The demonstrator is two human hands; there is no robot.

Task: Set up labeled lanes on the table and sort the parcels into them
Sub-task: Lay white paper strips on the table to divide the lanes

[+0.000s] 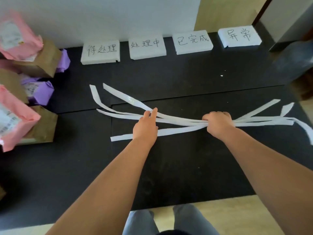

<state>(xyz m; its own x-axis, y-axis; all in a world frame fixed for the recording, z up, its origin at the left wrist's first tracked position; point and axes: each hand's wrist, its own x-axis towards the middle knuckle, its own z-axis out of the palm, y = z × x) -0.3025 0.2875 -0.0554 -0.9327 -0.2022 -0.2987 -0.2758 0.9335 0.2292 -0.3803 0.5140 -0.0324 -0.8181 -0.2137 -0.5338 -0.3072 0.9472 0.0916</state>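
Several long white strips (pixel 177 120) lie in a fanned bundle across the middle of the black table (pixel 169 167). My right hand (pixel 218 123) grips the bundle where the strips cross. My left hand (pixel 146 127) lies on the strips further left, its fingers stretched out over them. Along the far edge, against the wall, several white label blocks with handwritten characters stand in a row: one at the left (pixel 100 52), a second (pixel 147 47), a third (pixel 193 42) and one at the right (pixel 239 36). Parcels are piled at the left: pink (pixel 18 38), brown (pixel 44 61) and purple (pixel 39 92).
More parcels fill the table's left edge, among them a pink one (pixel 13 119) on a brown one (pixel 44 124). A dark object (pixel 293 61) stands at the far right. The table's near edge runs just above my legs (pixel 169 221).
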